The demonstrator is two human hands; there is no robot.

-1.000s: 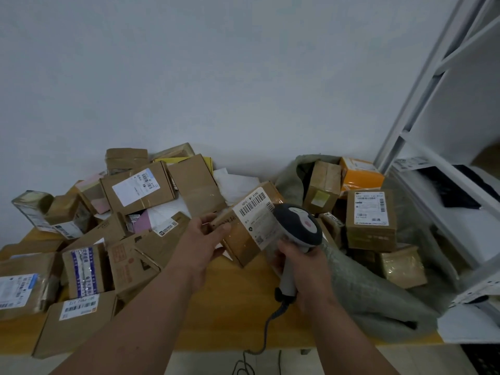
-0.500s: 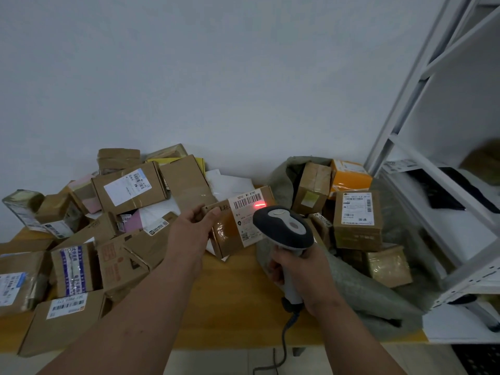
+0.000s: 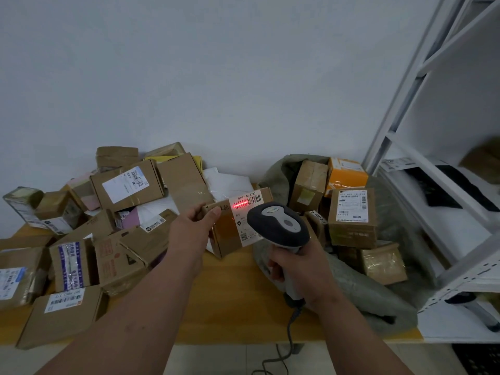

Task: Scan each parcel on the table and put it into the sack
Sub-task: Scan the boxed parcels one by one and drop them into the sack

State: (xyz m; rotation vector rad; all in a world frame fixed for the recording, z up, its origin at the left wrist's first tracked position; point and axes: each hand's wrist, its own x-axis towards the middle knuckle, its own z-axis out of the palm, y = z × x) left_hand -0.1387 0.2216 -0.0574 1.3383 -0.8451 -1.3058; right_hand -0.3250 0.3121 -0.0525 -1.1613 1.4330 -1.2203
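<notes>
1. A plain pale wall (image 3: pixel 216 77) fills the upper half of the frame; below it a wooden table (image 3: pixel 238 299) runs across, its front edge showing along the bottom, with a strip of bare wood in the lower centre between the two forearms.
2. The left hand (image 3: pixel 189 231) is closed on the upper left corner of a brown parcel (image 3: pixel 228 234), thumb on top, holding it tilted above the table at frame centre – its white label (image 3: pixel 247 212) faces the camera.
3. The right hand (image 3: pixel 295 269) is wrapped tight around the grip of a barcode scanner (image 3: pixel 278 226), just right of the parcel; a red scan line (image 3: pixel 240 204) lies across the label's barcode. The scanner's cable (image 3: pixel 289 336) drops past the table's front edge.
4. A heap of parcels (image 3: pixel 81 234) crowds the left half of the table, some reaching the front edge at lower left.
5. The grey-green sack (image 3: pixel 359 288) lies open at centre right, already holding boxes – among them an orange box (image 3: pixel 346 177).
6. A white shelf unit (image 3: pixel 433 171) stands just beside the sack along the right edge.
</notes>
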